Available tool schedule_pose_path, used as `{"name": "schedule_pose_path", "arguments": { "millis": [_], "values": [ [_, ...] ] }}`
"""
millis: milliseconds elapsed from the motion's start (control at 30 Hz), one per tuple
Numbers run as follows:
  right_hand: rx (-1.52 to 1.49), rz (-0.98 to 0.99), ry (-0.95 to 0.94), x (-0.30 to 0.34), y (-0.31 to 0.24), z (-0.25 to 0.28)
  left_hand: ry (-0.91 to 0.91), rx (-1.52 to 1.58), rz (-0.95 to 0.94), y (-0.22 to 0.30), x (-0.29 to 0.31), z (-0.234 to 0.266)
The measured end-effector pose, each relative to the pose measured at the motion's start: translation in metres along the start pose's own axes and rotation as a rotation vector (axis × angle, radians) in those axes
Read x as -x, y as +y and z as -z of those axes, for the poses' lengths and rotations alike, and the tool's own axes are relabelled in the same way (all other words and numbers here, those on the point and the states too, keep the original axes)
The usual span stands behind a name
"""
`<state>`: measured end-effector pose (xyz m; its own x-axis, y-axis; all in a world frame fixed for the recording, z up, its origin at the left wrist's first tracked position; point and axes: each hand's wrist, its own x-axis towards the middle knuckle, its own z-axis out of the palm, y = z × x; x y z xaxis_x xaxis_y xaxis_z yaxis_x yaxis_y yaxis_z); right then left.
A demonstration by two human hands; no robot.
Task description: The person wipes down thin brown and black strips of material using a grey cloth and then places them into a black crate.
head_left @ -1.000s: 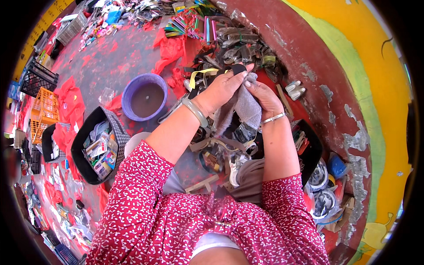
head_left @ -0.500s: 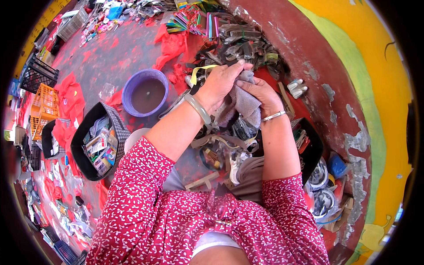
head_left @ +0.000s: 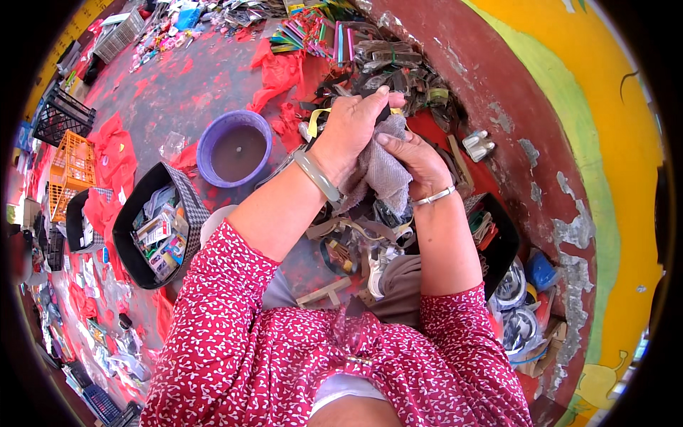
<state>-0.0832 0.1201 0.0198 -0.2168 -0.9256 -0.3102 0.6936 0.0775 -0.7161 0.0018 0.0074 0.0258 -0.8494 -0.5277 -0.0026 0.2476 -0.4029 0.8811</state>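
Observation:
My right hand [head_left: 420, 165] is closed round a damp-looking grey cloth [head_left: 388, 174], thumb on top, with its loose end hanging below. Close against it, my left hand [head_left: 348, 132] grips a dark strap [head_left: 385, 112], only a short piece of which shows between the fingers and the cloth. A yellow strip [head_left: 315, 122] sticks out left of this hand, and whether it belongs to the strap I cannot tell. Beyond the hands lies a heap of dark straps [head_left: 398, 67], some bundled. More straps [head_left: 356, 228] and a white shoe [head_left: 377, 270] are below the hands.
A purple basin [head_left: 207, 149] of murky water stands to the left, beside a black checked bin [head_left: 188, 242] of packaged goods. Another black bin [head_left: 506, 242] is at my right, near a peeling red wall [head_left: 512, 92]. Orange [head_left: 71, 167] and black crates [head_left: 64, 117] stand far left.
The cloth has shifted slightly to the left and is bunched more tightly round the strap. My right hand has moved a little left with it, while the left hand stays nearly in place.

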Motion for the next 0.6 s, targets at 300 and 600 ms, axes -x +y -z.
{"name": "schedule_pose_path", "arguments": {
  "millis": [300,600],
  "values": [
    [0.12,-0.055,0.062,0.009,0.008,-0.011,0.121,-0.038,-0.056,0.011,-0.015,0.022],
    [0.213,-0.138,0.043,0.024,0.022,-0.013,0.315,0.144,-0.057,0.02,-0.043,0.058]
  ]
}}
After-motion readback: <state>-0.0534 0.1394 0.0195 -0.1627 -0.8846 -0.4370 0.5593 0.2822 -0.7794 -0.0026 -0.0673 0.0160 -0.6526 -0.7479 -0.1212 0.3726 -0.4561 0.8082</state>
